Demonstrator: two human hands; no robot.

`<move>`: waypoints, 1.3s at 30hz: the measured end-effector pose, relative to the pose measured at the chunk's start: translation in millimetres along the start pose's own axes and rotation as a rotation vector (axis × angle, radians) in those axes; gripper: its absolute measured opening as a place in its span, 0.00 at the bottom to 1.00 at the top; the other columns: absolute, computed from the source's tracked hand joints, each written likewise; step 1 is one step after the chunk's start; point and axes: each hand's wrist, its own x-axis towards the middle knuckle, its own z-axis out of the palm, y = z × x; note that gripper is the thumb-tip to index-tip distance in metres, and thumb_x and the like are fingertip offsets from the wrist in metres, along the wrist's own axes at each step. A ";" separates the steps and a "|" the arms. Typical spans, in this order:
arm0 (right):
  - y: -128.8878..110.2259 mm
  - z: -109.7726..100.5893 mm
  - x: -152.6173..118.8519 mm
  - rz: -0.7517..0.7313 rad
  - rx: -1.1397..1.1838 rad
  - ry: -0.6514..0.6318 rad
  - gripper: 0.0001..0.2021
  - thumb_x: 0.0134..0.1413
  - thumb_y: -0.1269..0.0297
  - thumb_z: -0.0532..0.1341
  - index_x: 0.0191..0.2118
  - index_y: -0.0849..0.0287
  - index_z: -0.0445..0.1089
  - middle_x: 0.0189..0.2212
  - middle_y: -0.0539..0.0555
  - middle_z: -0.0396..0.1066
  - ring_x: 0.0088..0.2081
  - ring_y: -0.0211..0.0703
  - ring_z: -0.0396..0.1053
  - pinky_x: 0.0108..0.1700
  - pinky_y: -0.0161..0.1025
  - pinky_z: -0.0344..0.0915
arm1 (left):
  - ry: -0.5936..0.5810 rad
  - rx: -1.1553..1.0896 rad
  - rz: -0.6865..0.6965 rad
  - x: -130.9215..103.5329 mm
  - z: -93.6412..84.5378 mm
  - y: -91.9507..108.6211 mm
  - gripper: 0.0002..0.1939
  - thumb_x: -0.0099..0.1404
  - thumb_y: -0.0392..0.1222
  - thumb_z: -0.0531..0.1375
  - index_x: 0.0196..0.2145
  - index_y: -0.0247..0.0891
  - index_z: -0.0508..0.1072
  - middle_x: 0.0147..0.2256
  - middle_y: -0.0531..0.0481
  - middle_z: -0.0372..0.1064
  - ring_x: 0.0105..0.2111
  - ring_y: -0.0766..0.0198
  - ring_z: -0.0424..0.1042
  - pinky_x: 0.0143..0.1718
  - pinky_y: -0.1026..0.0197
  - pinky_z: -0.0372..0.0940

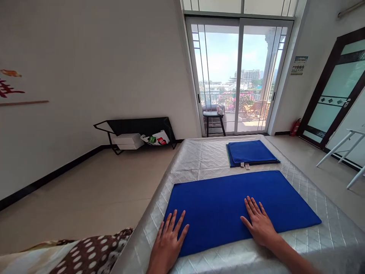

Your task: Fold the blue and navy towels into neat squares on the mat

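Note:
A blue rectangular cloth (216,205) lies spread flat on the silvery quilted mattress (191,160). On its near left corner rests my left hand (169,238), palm down with the fingers spread. My right hand (259,222) also lies flat on the cloth, at its near edge right of the middle, fingers apart. Neither hand grips anything. Beyond the spread cloth sits a folded stack of blue cloth (252,151), with small white tags showing at its near edge.
A brown polka-dot fabric (91,253) is at the lower left. By the left wall stands a black rack (139,125) holding a white box (128,141). Sliding glass doors (239,76) are beyond the mattress, with a dark stool (213,114). White metal legs (336,148) stand at right.

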 end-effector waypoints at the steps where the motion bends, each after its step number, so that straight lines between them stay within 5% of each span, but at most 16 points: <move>1: 22.0 -1.3 -4.4 0.046 -0.028 0.028 0.37 0.66 0.39 0.38 0.73 0.53 0.41 0.73 0.52 0.42 0.72 0.51 0.40 0.71 0.57 0.39 | -0.007 -0.005 -0.006 -0.4 2.0 -1.4 0.32 0.72 0.58 0.46 0.69 0.48 0.54 0.71 0.50 0.47 0.71 0.51 0.44 0.68 0.41 0.48; 7: 164.1 -3.4 -48.5 0.272 -0.141 0.188 0.32 0.66 0.48 0.39 0.72 0.49 0.49 0.72 0.51 0.46 0.72 0.53 0.42 0.69 0.60 0.46 | 0.029 -0.027 0.004 -2.7 11.0 -5.9 0.33 0.71 0.61 0.46 0.69 0.52 0.53 0.71 0.50 0.46 0.70 0.51 0.47 0.68 0.41 0.47; 12: 223.0 2.4 -74.6 0.279 -0.205 0.225 0.32 0.64 0.52 0.38 0.67 0.49 0.62 0.70 0.54 0.52 0.72 0.54 0.43 0.69 0.63 0.44 | 0.024 0.000 0.041 -1.0 8.0 -6.7 0.32 0.71 0.61 0.46 0.69 0.52 0.52 0.71 0.52 0.45 0.71 0.51 0.45 0.69 0.41 0.46; 17: 228.9 -2.7 -66.9 0.327 -0.223 0.188 0.36 0.59 0.46 0.39 0.65 0.53 0.65 0.70 0.59 0.54 0.71 0.59 0.45 0.67 0.66 0.49 | -0.051 0.007 0.026 -2.2 6.7 -24.7 0.32 0.73 0.56 0.44 0.71 0.48 0.46 0.71 0.49 0.45 0.70 0.52 0.45 0.68 0.43 0.48; 21: 222.6 -4.5 -64.5 0.293 -0.229 0.213 0.34 0.57 0.50 0.40 0.60 0.53 0.71 0.69 0.60 0.56 0.71 0.60 0.45 0.66 0.67 0.48 | -0.070 0.011 -0.011 3.4 0.9 -27.4 0.31 0.74 0.51 0.45 0.71 0.49 0.43 0.70 0.44 0.48 0.70 0.50 0.47 0.66 0.43 0.51; 24: 217.0 -4.8 -67.2 0.302 -0.236 0.252 0.33 0.56 0.53 0.39 0.58 0.55 0.72 0.67 0.60 0.60 0.71 0.58 0.45 0.67 0.66 0.46 | -0.058 -0.004 -0.029 30.5 -10.7 13.4 0.33 0.75 0.55 0.42 0.72 0.44 0.40 0.71 0.41 0.44 0.70 0.49 0.46 0.67 0.42 0.51; 28: 218.4 -8.3 -69.6 0.277 -0.239 0.247 0.32 0.54 0.55 0.43 0.58 0.53 0.72 0.65 0.58 0.62 0.69 0.56 0.49 0.67 0.63 0.49 | -0.102 -0.062 0.238 93.9 -26.6 90.4 0.33 0.75 0.61 0.40 0.71 0.46 0.48 0.71 0.47 0.44 0.70 0.54 0.46 0.69 0.46 0.47; 31: 225.4 -10.1 -69.1 0.224 -0.264 0.219 0.30 0.52 0.56 0.46 0.55 0.50 0.74 0.64 0.57 0.64 0.69 0.57 0.51 0.65 0.64 0.52 | -0.170 -0.078 0.192 135.5 -32.4 110.4 0.34 0.74 0.62 0.40 0.70 0.43 0.53 0.71 0.45 0.47 0.70 0.53 0.46 0.70 0.46 0.46; 34: 229.8 -9.5 -67.6 0.222 -0.288 0.216 0.29 0.50 0.57 0.47 0.54 0.49 0.75 0.63 0.57 0.66 0.68 0.60 0.53 0.63 0.67 0.55 | -0.205 -0.085 0.077 155.3 -31.6 86.0 0.32 0.75 0.59 0.39 0.70 0.44 0.53 0.71 0.45 0.47 0.70 0.53 0.45 0.70 0.44 0.44; 39: 223.1 -7.7 -67.2 0.212 -0.308 0.246 0.28 0.52 0.60 0.48 0.57 0.48 0.72 0.61 0.56 0.68 0.67 0.60 0.53 0.63 0.69 0.53 | -0.212 -0.070 -0.038 162.3 -25.4 12.4 0.31 0.75 0.59 0.39 0.70 0.48 0.53 0.71 0.45 0.45 0.70 0.51 0.45 0.69 0.41 0.43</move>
